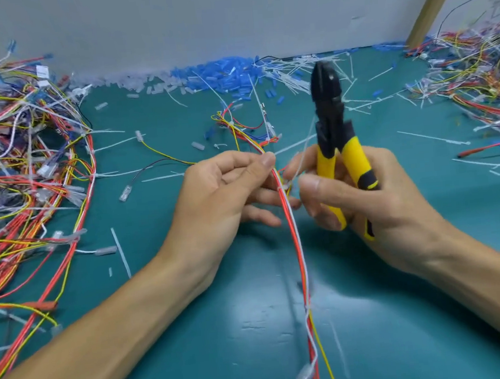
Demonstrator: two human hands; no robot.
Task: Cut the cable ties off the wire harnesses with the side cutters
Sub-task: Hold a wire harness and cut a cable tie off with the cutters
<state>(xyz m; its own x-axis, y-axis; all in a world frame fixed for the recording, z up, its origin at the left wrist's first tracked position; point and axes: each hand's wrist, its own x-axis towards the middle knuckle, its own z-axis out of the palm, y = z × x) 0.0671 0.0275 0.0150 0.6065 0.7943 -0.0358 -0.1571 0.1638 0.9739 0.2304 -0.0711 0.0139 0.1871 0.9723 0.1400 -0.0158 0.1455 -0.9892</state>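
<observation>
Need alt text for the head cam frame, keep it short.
Over a teal table, the left hand pinches a red, white and yellow wire harness while the right hand holds yellow-handled side cutters upright. Tangled harness piles flank them; cut cable ties litter the back.

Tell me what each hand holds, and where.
The left hand pinches the wire harness partway along its length; the right hand grips the side cutters by their yellow handles.
</observation>
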